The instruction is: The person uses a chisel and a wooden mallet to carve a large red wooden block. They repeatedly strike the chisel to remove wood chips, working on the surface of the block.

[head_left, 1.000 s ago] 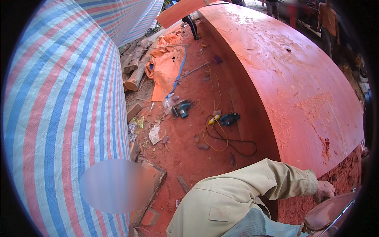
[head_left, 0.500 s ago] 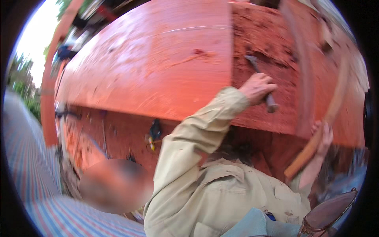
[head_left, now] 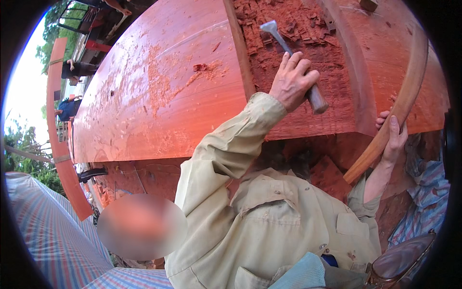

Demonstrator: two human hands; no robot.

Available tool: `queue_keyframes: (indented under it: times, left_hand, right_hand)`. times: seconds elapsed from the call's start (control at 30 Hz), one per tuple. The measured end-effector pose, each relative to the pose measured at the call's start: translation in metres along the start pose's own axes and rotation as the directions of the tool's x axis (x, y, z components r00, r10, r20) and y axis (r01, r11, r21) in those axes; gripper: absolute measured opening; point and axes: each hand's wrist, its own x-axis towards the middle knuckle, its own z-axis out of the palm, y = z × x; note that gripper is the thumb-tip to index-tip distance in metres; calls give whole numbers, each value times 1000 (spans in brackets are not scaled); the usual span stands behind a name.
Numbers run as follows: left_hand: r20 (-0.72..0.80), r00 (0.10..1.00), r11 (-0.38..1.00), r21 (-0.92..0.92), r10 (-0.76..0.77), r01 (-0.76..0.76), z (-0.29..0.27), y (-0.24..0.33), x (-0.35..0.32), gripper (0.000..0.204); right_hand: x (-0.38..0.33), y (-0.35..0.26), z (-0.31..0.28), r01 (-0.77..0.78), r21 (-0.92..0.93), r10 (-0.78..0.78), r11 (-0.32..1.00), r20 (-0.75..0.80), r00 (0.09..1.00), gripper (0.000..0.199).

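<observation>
My left hand (head_left: pixel 294 82) is closed around a chisel (head_left: pixel 316 99), whose wooden handle end sticks out below the palm and whose flared metal blade points up and left. It is over a rough, chipped recess (head_left: pixel 327 91) in a large red timber slab (head_left: pixel 192 130); whether the blade touches the wood I cannot tell. On the right, my right hand (head_left: pixel 395 137) grips a long curved wooden bar (head_left: pixel 403 103) near its lower end. The bar slants up to the right over the slab, and its far end runs to the picture's rim.
Shavings (head_left: pixel 168 82) and a dark red chip (head_left: pixel 199 67) lie on the slab. A wood block (head_left: pixel 368 5) sits at the far right. A reddish plank (head_left: pixel 60 144) stands at left, near striped sheeting (head_left: pixel 43 231). Other people (head_left: pixel 70 108) are beyond the slab's left end.
The whole view has shifted and is sharper. My left hand with the chisel appears higher and farther left, its blade showing more. The bar in my right hand also sits higher in view.
</observation>
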Motion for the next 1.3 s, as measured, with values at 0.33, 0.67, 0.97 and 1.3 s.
queue_keyframes:
  times: [0.33, 0.67, 0.97, 1.3]
  left_hand:
    - [414, 910, 986, -157, 23, 46, -24, -21, -21, 35]
    - [527, 844, 825, -432, -98, 365, -69, -10, -6, 38]
    - [380, 901, 952, -290, 211, -101, -44, -20, -8, 34]
    - [527, 819, 944, -327, 226, -50, -21, -42, -37, 39]
  right_hand:
    - [-7, 3, 1, -19, -20, 18, 1000, -66, 998, 48]
    - [-86, 20, 53, 40, 137, -9, 990, -217, 976, 67]
    - [-110, 7, 79, 103, 250, -45, 963, -227, 973, 80]
    - [-210, 59, 136, -66, 404, 245, 913, -412, 877, 81]
